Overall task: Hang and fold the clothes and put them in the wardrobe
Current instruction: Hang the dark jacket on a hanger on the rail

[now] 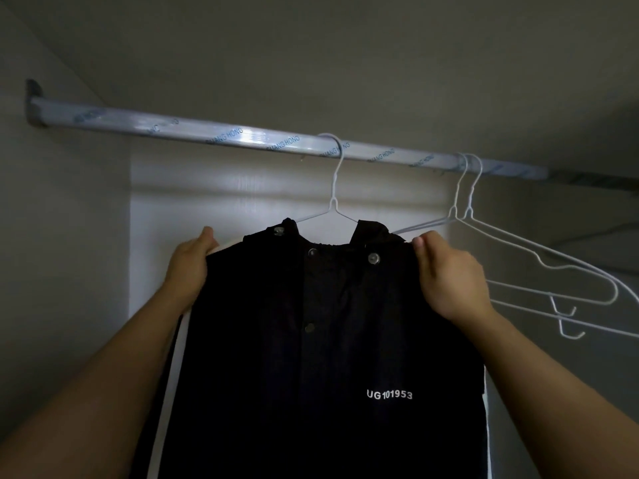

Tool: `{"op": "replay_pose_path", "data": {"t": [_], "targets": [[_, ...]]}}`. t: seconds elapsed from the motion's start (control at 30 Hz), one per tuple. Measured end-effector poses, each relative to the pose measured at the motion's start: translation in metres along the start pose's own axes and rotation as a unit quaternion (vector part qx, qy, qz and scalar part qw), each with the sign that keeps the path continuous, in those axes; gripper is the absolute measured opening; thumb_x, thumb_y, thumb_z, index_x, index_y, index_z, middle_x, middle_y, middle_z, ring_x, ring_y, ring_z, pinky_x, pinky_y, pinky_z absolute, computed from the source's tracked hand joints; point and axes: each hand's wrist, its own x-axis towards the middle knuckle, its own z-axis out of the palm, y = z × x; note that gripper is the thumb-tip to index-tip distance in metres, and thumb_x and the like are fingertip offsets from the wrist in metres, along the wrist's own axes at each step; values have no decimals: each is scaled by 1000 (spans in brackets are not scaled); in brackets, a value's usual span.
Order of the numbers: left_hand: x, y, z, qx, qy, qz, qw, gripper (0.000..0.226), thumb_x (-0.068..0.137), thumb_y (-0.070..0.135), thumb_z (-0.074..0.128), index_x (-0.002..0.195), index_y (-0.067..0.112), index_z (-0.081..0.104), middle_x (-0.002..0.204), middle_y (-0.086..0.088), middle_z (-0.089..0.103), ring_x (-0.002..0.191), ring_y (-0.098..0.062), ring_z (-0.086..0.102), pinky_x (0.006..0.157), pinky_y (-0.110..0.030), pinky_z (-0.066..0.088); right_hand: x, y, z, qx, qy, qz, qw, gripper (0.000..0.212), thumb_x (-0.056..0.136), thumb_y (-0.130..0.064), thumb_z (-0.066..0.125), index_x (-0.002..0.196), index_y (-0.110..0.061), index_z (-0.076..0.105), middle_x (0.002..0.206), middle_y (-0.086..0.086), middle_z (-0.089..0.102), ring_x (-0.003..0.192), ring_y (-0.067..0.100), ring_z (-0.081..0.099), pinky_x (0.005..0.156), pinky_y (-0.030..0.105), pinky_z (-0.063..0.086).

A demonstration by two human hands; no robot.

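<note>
Dim, shadowy wide-angle view; glare streaks the rail (242, 136), whose line bows toward the edges.

A jacket (311, 340) hangs on a hanger (334, 198) midway along the rail (207, 131), with two more hangers (469, 206) side by side near the rail's right end.

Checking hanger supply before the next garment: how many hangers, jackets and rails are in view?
Hangers: 3
Jacket: 1
Rail: 1
Total: 5
</note>
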Motion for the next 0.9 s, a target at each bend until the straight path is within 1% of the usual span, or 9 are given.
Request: {"op": "replay_pose_path", "data": {"t": [0.1, 0.27, 0.33, 0.43, 0.53, 0.6, 0.7, 0.8, 0.9], "targets": [[3, 2, 1, -17, -49, -132, 990, 38, 100, 46, 54, 91, 14, 72, 82, -5, 72, 72, -20, 68, 74, -32, 50, -3, -2, -4, -10, -10, 16, 1000, 38, 103, -48, 25, 87, -20, 45, 64, -4, 48, 70, 39, 57, 62, 37, 33], [23, 35, -2, 196, -156, -123, 960, 34, 98, 35, 56, 78, 22, 79, 81, -11, 71, 57, -16, 61, 58, -25, 40, 31, -20, -26, 85, -136, 150, 976, 65, 101, -61, 18, 69, -18, 55, 85, 13, 64, 87, 35, 60, 78, 40, 42], [35, 63, 12, 209, -224, -182, 934, 49, 94, 57, 57, 103, 13, 77, 98, -12, 76, 73, -21, 71, 65, -27, 50, 55, -29, -32, 124, -219, 193, 948, 77, 102, -63, 15, 92, -10, 69, 114, 22, 66, 112, 35, 60, 96, 40, 43], [43, 107, 45, 267, -335, -257, 866, 95, 76, 92, 40, 94, 7, 79, 100, -10, 77, 82, -20, 75, 91, -34, 51, 82, -41, -34, 176, -342, 276, 881, 76, 100, -69, 28, 147, -13, 49, 154, 10, 45, 141, 30, 42, 118, 45, 30], [41, 130, 77, 303, -361, -285, 835, 102, 70, 95, 45, 114, 7, 72, 123, -12, 70, 99, -23, 70, 111, -39, 41, 94, -49, -38, 181, -454, 334, 806, 46, 96, -41, 62, 124, -5, 67, 121, 16, 71, 110, 35, 69, 103, 50, 49], [44, 131, 94, 341, -364, -270, 824, 72, 76, 70, 71, 108, 6, 74, 110, -10, 75, 91, -25, 73, 91, -35, 56, 100, -54, -34, 185, -478, 329, 793, 19, 88, -11, 68, 98, 4, 73, 99, 24, 74, 92, 39, 73, 88, 49, 58], [47, 132, 100, 428, -414, -260, 760, 22, 84, 22, 73, 85, 0, 76, 81, -14, 72, 67, -25, 70, 70, -30, 57, 106, -58, -26, 176, -478, 306, 804, 11, 88, 3, 64, 93, 10, 71, 99, 26, 71, 85, 38, 70, 79, 44, 60], [53, 129, 92, 467, -408, -248, 745, 31, 92, 12, 63, 116, -7, 65, 108, -22, 62, 94, -31, 61, 97, -40, 49, 113, -61, -24, 107, -471, 269, 833, 14, 93, -1, 63, 102, 9, 68, 96, 25, 68, 82, 35, 66, 79, 42, 57], [55, 131, 92, 501, -406, -231, 729, 45, 96, 8, 58, 137, -8, 53, 115, -23, 58, 92, -30, 57, 85, -39, 46, 121, -64, -28, -82, -433, 182, 879, 23, 100, -5, 47, 79, 2, 56, 67, 16, 54, 48, 24, 50, 46, 25, 43]]}}
